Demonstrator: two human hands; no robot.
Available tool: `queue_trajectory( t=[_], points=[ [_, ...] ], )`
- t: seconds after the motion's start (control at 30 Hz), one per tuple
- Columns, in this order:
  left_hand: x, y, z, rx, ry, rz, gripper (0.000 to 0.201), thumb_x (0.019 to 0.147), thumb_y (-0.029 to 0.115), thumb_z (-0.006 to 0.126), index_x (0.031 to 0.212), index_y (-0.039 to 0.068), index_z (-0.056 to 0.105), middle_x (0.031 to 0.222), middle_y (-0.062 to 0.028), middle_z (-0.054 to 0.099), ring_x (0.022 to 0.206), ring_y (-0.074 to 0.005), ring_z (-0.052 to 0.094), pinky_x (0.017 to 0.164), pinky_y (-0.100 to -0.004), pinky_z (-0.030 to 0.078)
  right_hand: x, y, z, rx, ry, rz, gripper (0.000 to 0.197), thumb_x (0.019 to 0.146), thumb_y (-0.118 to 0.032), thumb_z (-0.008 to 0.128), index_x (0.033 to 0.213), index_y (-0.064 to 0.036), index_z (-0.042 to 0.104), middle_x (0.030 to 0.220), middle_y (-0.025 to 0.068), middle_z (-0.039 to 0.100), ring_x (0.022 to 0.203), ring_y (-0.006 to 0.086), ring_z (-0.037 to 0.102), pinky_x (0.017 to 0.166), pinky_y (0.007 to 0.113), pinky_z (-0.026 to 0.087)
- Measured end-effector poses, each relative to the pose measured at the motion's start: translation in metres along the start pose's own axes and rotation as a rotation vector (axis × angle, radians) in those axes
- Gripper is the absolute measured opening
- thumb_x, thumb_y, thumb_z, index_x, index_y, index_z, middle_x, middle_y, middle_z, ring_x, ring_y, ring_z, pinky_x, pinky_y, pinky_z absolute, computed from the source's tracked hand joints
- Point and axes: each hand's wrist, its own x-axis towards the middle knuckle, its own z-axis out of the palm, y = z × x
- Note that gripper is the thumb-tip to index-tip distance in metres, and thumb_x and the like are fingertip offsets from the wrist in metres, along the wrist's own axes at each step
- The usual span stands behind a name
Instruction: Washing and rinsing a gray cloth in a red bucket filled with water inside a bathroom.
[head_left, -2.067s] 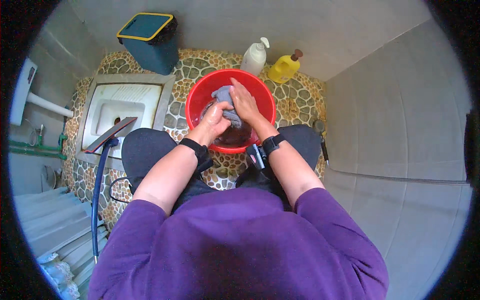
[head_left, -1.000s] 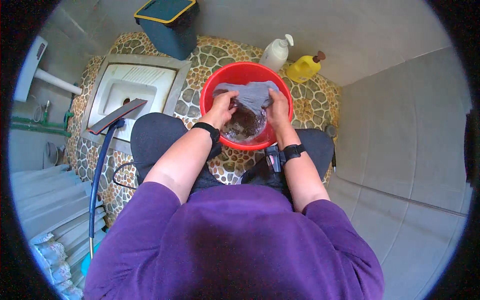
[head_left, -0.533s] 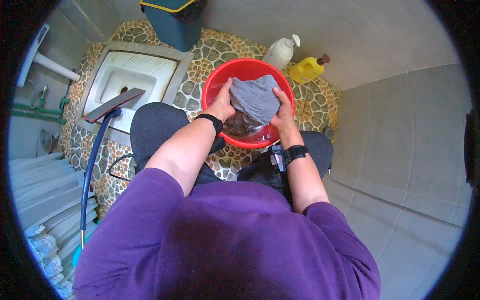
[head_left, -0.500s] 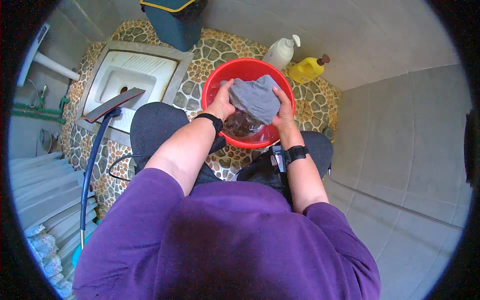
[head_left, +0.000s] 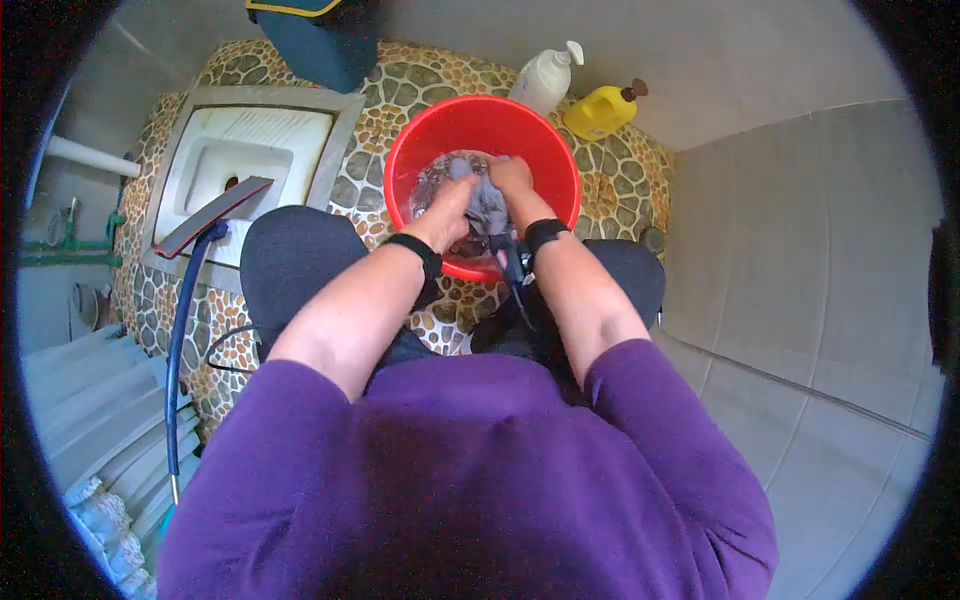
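A wet grey cloth (head_left: 487, 207) lies bunched in the water of a red basin (head_left: 545, 130) on the floor between my knees. My left hand (head_left: 447, 212) grips the cloth from its left side, fingers closed round it. From the right, my right hand (head_left: 513, 178) is closed on the same cloth, with its fingertips partly hidden. Both hands are down inside the basin, close together. Black bands circle both wrists, and a small dark device with a strap (head_left: 512, 262) hangs by the right one.
Behind the basin stand a white pump bottle (head_left: 543, 80) and a yellow bottle (head_left: 602, 112) with a brown cap. To the left are a squat toilet (head_left: 245, 150), a long-handled floor squeegee (head_left: 215, 215) and a pale curtain (head_left: 100, 400). A dark bin (head_left: 320, 45) stands at the back.
Both hands have lowered the cloth from above the basin's rim into the water and drawn closer together. The cloth was spread between them and is now bunched.
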Motion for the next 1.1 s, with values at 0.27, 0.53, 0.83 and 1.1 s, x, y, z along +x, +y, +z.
queue_trajectory(
  t=[0.27,0.53,0.83,1.1],
  points=[
    [-0.021,0.046,-0.003,-0.096,0.199,0.182,0.048,0.085,0.049,0.034,0.1,0.007,0.052,0.09,-0.0099,0.058,0.083,-0.0243,0.055,0.077,-0.0439,0.043,-0.054,-0.019,0.045,-0.177,0.299,-0.621,0.042,0.074,-0.03,0.057,0.105,-0.0028,0.055,0.098,0.0222,0.057,0.091,0.0341,0.056,0.079,0.041,0.044],
    [-0.032,0.026,0.033,0.091,0.06,0.172,0.022,0.086,0.023,0.041,0.084,0.008,0.056,0.082,-0.008,0.059,0.078,-0.021,0.057,0.072,-0.0379,0.045,0.002,0.02,0.011,-0.043,0.063,-0.107,0.04,0.077,-0.034,0.052,0.097,0.0003,0.057,0.087,0.0221,0.06,0.084,0.0348,0.057,0.074,0.041,0.045],
    [-0.029,0.013,0.039,0.186,-0.006,-0.033,0.024,0.086,0.021,0.038,0.093,0.008,0.057,0.093,-0.008,0.061,0.084,-0.0237,0.057,0.079,-0.0372,0.045,0.015,0.018,-0.009,-0.255,-0.013,-0.223,0.035,0.081,-0.03,0.048,0.097,-0.0012,0.058,0.096,0.0202,0.059,0.089,0.0333,0.057,0.076,0.041,0.045],
    [-0.023,0.063,0.037,-0.216,-0.056,0.072,0.03,0.084,0.031,0.048,0.098,0.005,0.056,0.098,-0.0102,0.06,0.097,-0.0247,0.054,0.091,-0.0405,0.037,0.006,0.037,-0.029,1.405,-0.504,0.178,0.05,0.082,-0.042,0.048,0.107,0.001,0.052,0.103,0.0129,0.058,0.094,0.025,0.056,0.082,0.036,0.044]
  ],
)
